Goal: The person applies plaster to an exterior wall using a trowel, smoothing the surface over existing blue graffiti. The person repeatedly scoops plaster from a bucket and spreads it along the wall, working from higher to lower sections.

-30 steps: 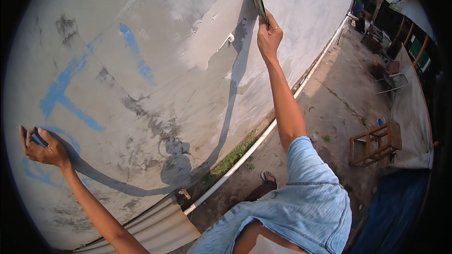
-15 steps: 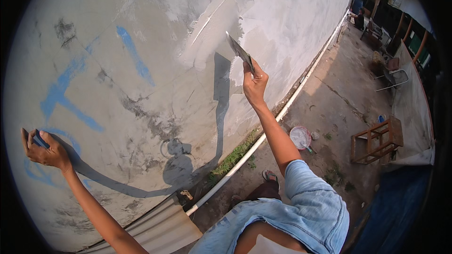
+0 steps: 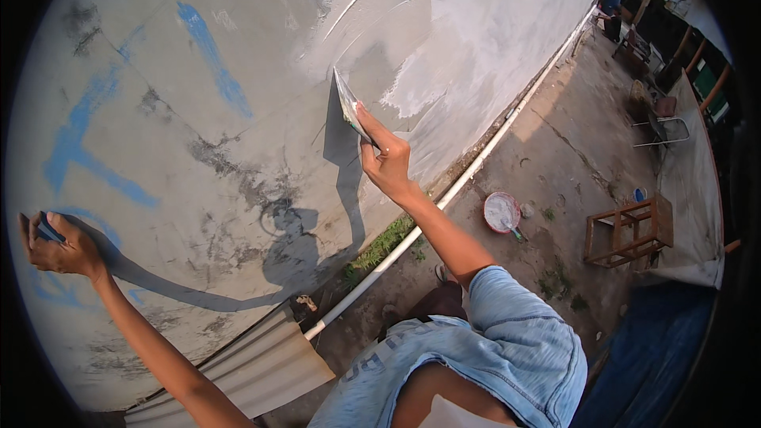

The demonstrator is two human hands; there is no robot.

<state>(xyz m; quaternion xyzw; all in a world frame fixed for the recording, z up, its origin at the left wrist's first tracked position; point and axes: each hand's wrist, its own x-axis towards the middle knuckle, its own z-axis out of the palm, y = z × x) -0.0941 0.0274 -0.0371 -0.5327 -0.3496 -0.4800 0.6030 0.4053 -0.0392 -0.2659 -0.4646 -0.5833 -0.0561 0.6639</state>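
My right hand [image 3: 384, 158] grips a flat metal scraper [image 3: 346, 103], tilted up toward the left against a patch of fresh pale plaster [image 3: 396, 24] on the grey wall [image 3: 198, 254]. Its shadow falls just left of it. My left hand [image 3: 63, 246], at the far left beside blue painted strokes [image 3: 75, 127], has bent fingers around a flat, dark blue-grey object [image 3: 49, 226], which is too small to identify and lies close to the wall surface.
A white pipe [image 3: 440, 214] runs along the wall base. On the concrete ground are a pink bucket of white paste [image 3: 502, 211] and a wooden stool frame [image 3: 630, 234]. Corrugated sheet [image 3: 269, 364] leans below. Chairs [image 3: 662, 127] and another person [image 3: 612, 25] are farther back.
My right hand and scraper have swept down and to the left across the plaster, leaving new ridged streaks. The view has shifted slightly; my left hand stays in much the same place.
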